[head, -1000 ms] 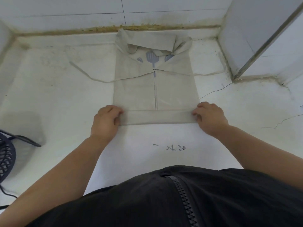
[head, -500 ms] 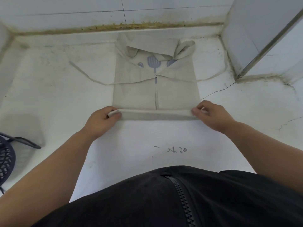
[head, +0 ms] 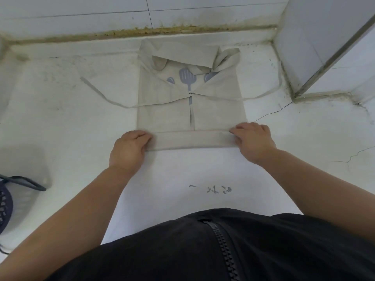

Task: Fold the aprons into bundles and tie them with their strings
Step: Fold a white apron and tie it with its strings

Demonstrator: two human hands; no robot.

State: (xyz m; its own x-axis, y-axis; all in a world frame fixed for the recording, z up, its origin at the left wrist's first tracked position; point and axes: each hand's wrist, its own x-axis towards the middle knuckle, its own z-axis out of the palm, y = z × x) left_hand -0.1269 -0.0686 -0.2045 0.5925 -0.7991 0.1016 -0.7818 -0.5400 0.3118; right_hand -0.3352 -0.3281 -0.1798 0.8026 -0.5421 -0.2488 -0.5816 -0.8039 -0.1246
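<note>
White counter (head: 182, 171) against tiled wall (head: 81, 7), dark basket (head: 4, 203) at left; my left hand (head: 128, 150) and right hand (head: 253, 140) grip the folded end of the apron (head: 166, 116).

White worktop (head: 60, 126), stained tiled wall (head: 101, 11), cracked corner, dark basket (head: 5, 201)

Dark handwritten scrawl (head: 211, 189) on white counter (head: 174, 171): smudged, upside down, not readable.

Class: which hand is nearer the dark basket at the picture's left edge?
Left. The left hand holds the left end of the apron, up-right of the basket; the right hand holds its right end, farther away.
</note>
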